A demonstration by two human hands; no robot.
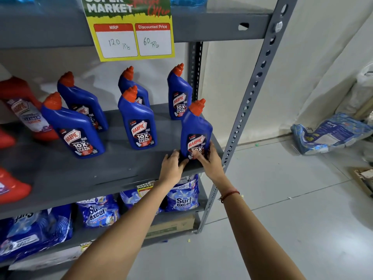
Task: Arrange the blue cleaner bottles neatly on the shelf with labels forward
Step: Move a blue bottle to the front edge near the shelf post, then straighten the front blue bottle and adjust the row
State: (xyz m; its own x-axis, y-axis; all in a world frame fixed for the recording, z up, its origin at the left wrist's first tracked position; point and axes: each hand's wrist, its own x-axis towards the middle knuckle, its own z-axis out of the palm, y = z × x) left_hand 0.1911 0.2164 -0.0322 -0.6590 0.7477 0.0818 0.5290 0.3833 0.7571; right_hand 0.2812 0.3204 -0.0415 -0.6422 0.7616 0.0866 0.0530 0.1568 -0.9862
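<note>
Forearms over grey shelf (60,174), pale floor (282,209)

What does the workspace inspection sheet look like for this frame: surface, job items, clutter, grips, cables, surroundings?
Surface: grey metal shelf, middle tier, front strip bare.
Job's things: six blue cleaner bottles upright, labels forward; the front-right bottle stands near the shelf's right front corner.
Clutter: red cleaner bottles at the left of the same tier.
Grips: left hand and right hand both on the base of the front-right bottle.
Cables: nothing seen.
Surroundings: price sign hangs from the tier above; detergent packs on the tier below; a crumpled blue pack lies on the floor by the wall.
</note>
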